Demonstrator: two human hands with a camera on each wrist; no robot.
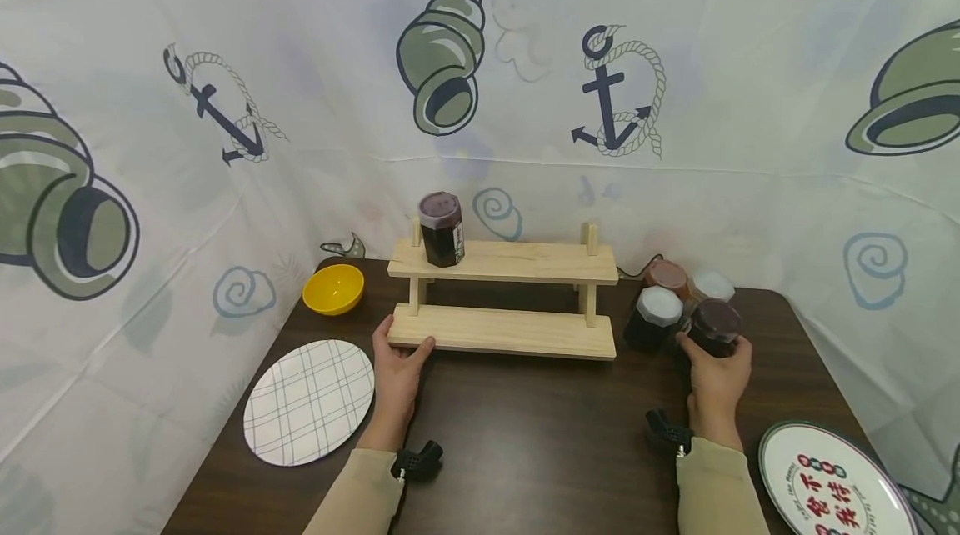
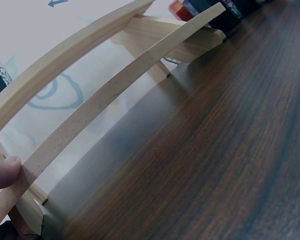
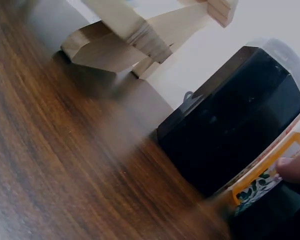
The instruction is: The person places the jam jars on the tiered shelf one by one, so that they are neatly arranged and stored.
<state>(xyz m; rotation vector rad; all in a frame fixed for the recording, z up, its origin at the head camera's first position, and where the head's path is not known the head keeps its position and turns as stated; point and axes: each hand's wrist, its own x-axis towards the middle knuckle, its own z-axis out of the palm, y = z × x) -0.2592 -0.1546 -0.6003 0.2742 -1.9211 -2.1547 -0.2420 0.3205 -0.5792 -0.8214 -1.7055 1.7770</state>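
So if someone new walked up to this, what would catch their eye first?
Probably the pale two-tier wooden rack mid-table, with one dark jar near the left end of its upper shelf and the left hand gripping its lower left end. The bright yellow bowl stands out at the table's back left. On the right, the right hand holds a purple-lidded jar among a cluster of jars.

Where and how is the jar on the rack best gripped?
Probably around the body of the jar, below its lid, coming from the person's side: it stands upright with flat facets and nothing in front, while a post rises just behind its left edge.
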